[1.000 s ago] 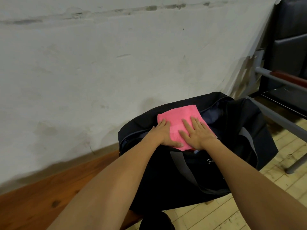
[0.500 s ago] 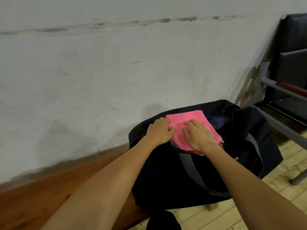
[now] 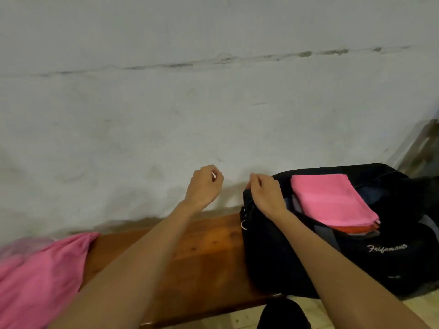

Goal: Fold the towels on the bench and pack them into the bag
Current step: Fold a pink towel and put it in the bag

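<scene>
— Lifted off the folded pink towel (image 3: 330,200) since a second ago, both of them; view swung toward the table's (image 3: 209,248) left end.

— Left hand (image 3: 204,186) now?

— Raised over the table's back edge, fingers loosely curled, holding nothing. Right hand (image 3: 264,194) touching the bag's (image 3: 285,257) left rim (whether gripping it, cannot tell).

— Towel?

— Atop the stack in the open bag at the right end. Probably heading next for the unfolded pink towel (image 3: 40,276) at the left end.

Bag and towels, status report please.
Left hand loosely curled, holding nothing; right hand over black duffel bag end, grip unclear. Folded pink towel tops open bag. Unfolded pink towel waits on bench.
</scene>
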Motion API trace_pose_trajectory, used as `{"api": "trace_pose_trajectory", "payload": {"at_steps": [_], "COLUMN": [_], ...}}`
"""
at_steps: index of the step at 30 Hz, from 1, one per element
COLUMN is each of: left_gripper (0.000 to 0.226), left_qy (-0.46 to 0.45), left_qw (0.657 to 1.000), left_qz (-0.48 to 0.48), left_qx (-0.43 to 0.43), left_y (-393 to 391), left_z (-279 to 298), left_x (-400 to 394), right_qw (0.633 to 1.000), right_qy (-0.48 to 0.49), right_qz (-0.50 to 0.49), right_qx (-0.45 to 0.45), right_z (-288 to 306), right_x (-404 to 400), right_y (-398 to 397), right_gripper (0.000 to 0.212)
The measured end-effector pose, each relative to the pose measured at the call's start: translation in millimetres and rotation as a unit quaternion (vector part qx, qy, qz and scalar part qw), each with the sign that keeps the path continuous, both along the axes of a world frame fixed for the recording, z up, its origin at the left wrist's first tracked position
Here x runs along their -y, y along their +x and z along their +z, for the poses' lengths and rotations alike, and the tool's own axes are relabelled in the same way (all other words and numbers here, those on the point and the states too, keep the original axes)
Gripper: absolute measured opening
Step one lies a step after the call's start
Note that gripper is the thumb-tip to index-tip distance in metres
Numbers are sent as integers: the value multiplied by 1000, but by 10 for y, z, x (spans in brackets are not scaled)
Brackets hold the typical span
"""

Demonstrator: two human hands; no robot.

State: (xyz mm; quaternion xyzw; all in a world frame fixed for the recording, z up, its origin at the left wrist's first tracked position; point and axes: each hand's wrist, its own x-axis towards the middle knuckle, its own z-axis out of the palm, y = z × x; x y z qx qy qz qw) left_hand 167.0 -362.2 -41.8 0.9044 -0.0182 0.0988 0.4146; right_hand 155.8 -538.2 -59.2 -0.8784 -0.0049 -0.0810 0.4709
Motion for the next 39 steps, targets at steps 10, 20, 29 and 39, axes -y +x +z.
{"api": "trace_pose_trajectory", "payload": {"at_steps": [10,20,29,39], "left_gripper": [16,13,116,32], "left_qy": [34,85,316,378], "left_qw": [993,975,895,882], "left_qz": [98,182,133,130], "left_qx": [-57,-92,-284,-250], "left_y": [-732,-1561,-2159,-2251], "left_z": [-113,-236,-677,-739], "left_x": [-1594,-2792,-3464,-3411], "right_qw": [984,962,943,914], "right_qy": [36,21,-13,-31], "right_qz": [155,253,313,373], "right_qx": [-82,-97,-116,-158], "right_z": [-53,-58,-211,-335], "right_x": [-1601,-2751,-3314,-3437], "right_y": [-371,-675,-883,-1035], "right_gripper": [43,47,49,46]}}
